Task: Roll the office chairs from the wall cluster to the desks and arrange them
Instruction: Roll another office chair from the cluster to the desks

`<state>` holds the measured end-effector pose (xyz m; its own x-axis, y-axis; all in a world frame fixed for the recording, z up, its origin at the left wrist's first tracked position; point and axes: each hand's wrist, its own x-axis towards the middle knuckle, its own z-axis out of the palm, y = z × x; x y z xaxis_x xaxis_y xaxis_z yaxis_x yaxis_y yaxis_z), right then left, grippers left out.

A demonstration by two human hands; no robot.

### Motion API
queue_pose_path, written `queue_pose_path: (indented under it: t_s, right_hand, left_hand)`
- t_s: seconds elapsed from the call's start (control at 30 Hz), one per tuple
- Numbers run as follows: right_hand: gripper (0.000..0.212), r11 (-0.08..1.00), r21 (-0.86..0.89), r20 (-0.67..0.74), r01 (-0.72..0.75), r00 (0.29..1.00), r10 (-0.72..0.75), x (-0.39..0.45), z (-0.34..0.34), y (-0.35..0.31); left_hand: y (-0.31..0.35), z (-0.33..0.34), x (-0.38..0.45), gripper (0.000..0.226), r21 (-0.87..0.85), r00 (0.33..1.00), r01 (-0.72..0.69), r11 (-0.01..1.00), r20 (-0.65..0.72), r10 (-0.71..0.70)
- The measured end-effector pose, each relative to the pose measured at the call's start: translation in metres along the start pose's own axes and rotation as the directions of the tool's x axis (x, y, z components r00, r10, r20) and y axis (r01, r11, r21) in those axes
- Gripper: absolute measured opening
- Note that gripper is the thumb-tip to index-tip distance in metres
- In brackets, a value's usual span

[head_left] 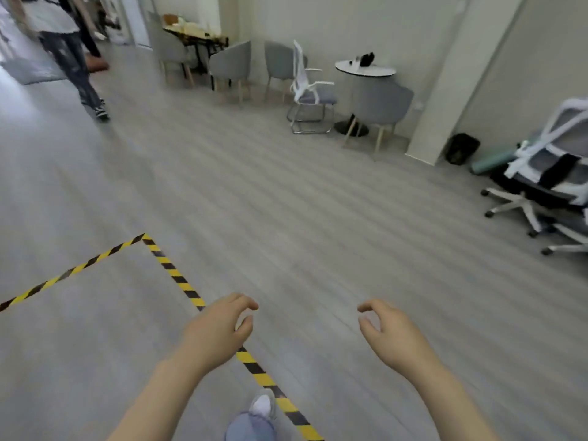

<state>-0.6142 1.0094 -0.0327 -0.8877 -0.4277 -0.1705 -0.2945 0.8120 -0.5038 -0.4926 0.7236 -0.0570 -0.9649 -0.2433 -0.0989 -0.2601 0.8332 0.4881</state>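
Both hands hang out in front over bare grey floor (286,192), well apart. The left hand (216,332) and right hand (391,332) each have fingers loosely curled and hold nothing. Yellow-black tape (178,278) runs under the left hand, and a shoe (262,405) shows below.

The office chairs (547,176), white-framed with grey mesh and castor bases, are bunched at the right edge against the wall, well away from the hands. Beside them lie a dark bin (461,149), contents unseen, and a green roll (491,162).

Farther back, a round table (366,71) bears a small dark object, too blurred to name. A white sled chair (308,90) stands just left of it.
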Motion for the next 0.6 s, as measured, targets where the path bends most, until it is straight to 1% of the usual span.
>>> queue_pose_path:
  t_s: [0.07, 0.17, 0.3, 0.43, 0.6]
  right_hand:
    - [0.026, 0.997, 0.01, -0.037, -0.08, 0.996, 0.08, 0.034, -0.016, 0.017]
    - [0.025, 0.974, 0.088, -0.097, -0.207, 0.972, 0.216, 0.083, -0.04, 0.037]
    - [0.024, 0.933, 0.177, -0.161, -0.314, 0.926, 0.342, 0.136, -0.066, 0.063]
    - [0.023, 0.892, 0.235, -0.2, -0.387, 0.879, 0.434, 0.172, -0.091, 0.098]
    - [0.023, 0.84, 0.27, -0.262, -0.471, 0.803, 0.535, 0.219, -0.128, 0.169]
  left_hand:
    - [0.013, -0.001, 0.062, 0.026, 0.038, 0.996, -0.082, 0.996, 0.035, 0.081]
    - [0.037, -0.01, 0.157, 0.027, 0.081, 0.973, -0.206, 0.975, 0.125, 0.195]
    - [0.081, -0.014, 0.271, 0.028, 0.081, 0.928, -0.344, 0.936, 0.181, 0.325]
    - [0.132, 0.006, 0.356, 0.028, 0.036, 0.86, -0.467, 0.883, 0.251, 0.445]
    - [0.201, 0.049, 0.45, 0.026, 0.022, 0.797, -0.554, 0.832, 0.302, 0.523]
